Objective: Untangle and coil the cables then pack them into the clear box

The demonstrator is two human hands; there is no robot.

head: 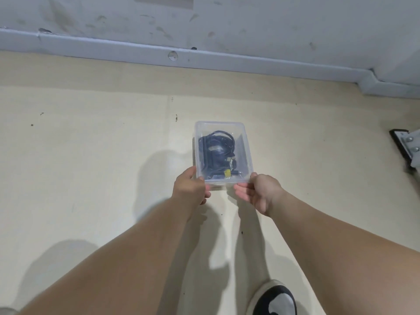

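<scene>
My left hand (189, 188), right hand (259, 192) grip the box (248, 153) at 6 o'clock, fingers (241, 192) partly hidden underneath; cables (216, 148) inside blurred.

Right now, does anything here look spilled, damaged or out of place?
Nothing odd with the task: the cables lie inside the box, none over its rim, and the left hand and right hand hold its near corners. Only the baseboard shows a chipped spot, and the wall is scuffed.
</scene>
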